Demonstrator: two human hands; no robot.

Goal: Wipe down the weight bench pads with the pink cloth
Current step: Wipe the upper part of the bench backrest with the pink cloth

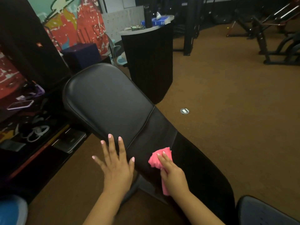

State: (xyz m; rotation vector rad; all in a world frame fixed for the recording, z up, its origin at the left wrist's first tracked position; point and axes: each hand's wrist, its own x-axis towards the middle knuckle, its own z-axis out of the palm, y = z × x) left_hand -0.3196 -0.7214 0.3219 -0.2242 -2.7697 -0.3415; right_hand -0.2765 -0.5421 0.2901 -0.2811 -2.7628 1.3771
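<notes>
A long black weight bench back pad (110,101) runs from the upper left down to the lower right, with a seam across its middle. My right hand (172,174) presses a bunched pink cloth (159,157) onto the pad just below the seam, and a strip of the cloth hangs under the palm. My left hand (116,161) lies flat with fingers spread on the pad's left edge, holding nothing. A second black pad (263,211) shows at the bottom right corner.
A black round counter (149,62) stands behind the bench, carrying a dark bottle (148,16) and blue books (158,21). Low shelves at the left hold a phone (20,104) and cables. Gym machines (266,33) stand at the far right on brown carpet.
</notes>
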